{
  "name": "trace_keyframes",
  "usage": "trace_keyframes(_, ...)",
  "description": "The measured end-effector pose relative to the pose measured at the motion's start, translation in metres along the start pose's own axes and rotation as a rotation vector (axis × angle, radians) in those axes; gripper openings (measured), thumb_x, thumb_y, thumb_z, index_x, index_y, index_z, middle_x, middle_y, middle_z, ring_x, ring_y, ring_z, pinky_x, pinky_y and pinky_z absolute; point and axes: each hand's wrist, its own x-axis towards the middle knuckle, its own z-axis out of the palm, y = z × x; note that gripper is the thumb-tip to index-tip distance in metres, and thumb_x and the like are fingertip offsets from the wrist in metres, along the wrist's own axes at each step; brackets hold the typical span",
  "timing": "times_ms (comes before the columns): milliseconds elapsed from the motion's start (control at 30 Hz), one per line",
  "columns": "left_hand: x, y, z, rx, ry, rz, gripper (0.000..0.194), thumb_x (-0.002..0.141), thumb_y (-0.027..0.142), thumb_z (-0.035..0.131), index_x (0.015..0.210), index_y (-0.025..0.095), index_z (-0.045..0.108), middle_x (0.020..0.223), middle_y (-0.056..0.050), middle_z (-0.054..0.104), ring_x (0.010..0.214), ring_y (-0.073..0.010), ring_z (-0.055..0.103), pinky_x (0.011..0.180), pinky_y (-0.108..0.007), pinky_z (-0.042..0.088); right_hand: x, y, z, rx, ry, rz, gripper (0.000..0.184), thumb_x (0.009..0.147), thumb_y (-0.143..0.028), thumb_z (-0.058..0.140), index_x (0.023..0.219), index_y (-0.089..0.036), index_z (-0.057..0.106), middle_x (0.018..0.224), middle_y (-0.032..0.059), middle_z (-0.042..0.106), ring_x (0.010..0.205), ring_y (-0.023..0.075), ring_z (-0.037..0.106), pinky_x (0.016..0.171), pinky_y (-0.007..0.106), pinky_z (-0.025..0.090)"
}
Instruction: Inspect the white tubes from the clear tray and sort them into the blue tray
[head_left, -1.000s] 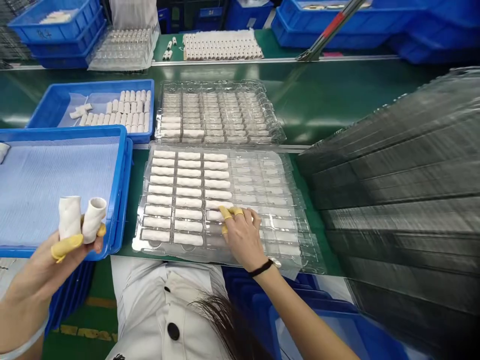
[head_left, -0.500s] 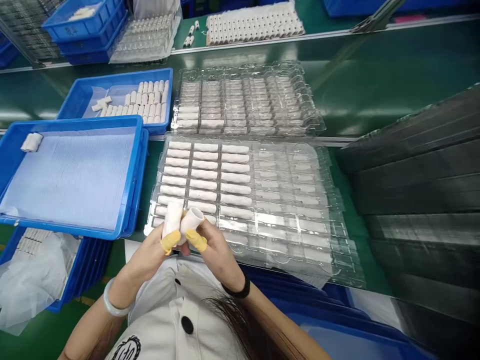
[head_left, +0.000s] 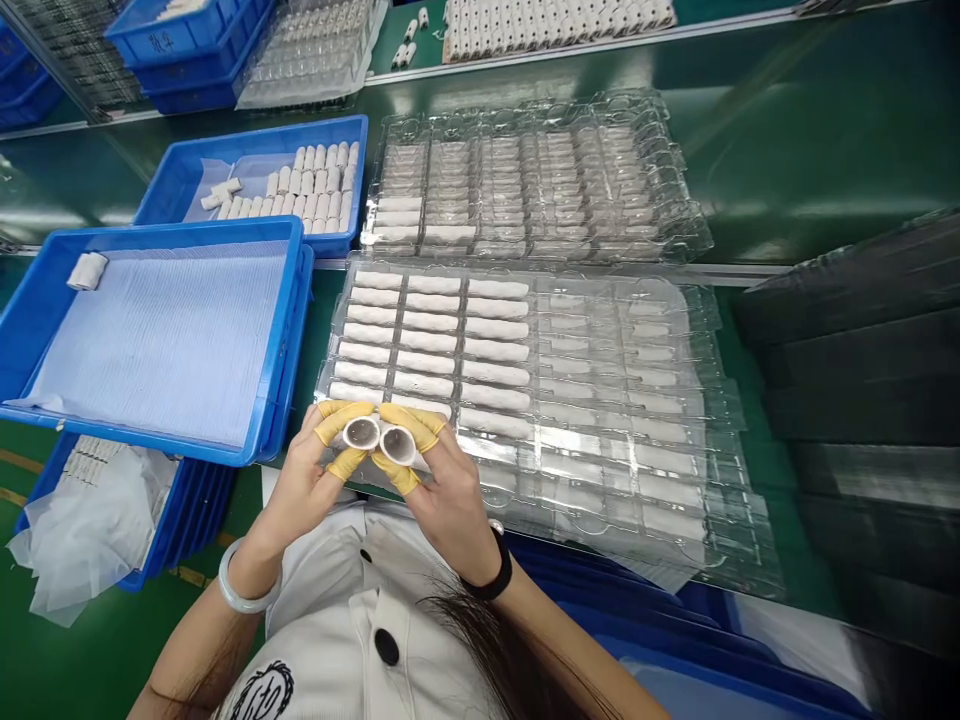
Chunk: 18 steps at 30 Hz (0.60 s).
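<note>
My left hand [head_left: 309, 478] pinches a white hollow tube [head_left: 361, 433] between thumb and fingers that wear yellow finger cots. A second white tube [head_left: 397, 446] is gripped the same way by my right hand [head_left: 444, 490]. The two tubes sit side by side, their open round ends turned up toward me. Both hands are over the near left part of a clear plastic tray [head_left: 577, 450]. Rows of white tubes [head_left: 495, 350] lie in its left columns, and part of the tray is hidden behind my hands.
A blue bin [head_left: 157, 350] lined with a pale sheet stands at left, with a few white pieces [head_left: 87, 270] in its corner. Behind it, another blue bin [head_left: 251, 145] holds several short tubes. Stacked clear trays [head_left: 525, 180] lie beyond. Dark stacked material [head_left: 862, 420] rises at right.
Both tubes have been tipped so their open ends now face me, and my fingers have moved round onto their sides. The whole view has shifted slightly.
</note>
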Motion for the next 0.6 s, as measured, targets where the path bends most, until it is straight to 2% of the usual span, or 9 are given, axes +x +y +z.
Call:
trace_keyframes(333,0.0008,0.0056,-0.0017,0.102,0.055,0.046,0.036,0.092,0.018,0.058,0.127,0.024,0.060,0.118,-0.009,0.062,0.111,-0.0213,0.056,0.096,-0.037,0.047,0.0004,-0.0025,0.0021,0.037,0.003,-0.003,0.040,0.089,-0.016,0.063,0.127,-0.027,0.059,0.110,0.0062,0.068,0.101,0.0202,0.064,0.087,0.035,0.057)
trace_keyframes(600,0.0005,0.0087,-0.0023,0.190,0.081,0.079,0.038,0.092,0.018,0.057,0.130,0.024,0.059,0.117,-0.009,0.062,0.111,-0.0214,0.058,0.095,-0.037,0.049,0.0035,-0.0052,0.0012,0.007,-0.004,0.002,0.033,0.091,-0.020,0.061,0.124,-0.027,0.060,0.107,0.0068,0.068,0.100,0.0210,0.064,0.084,0.036,0.057)
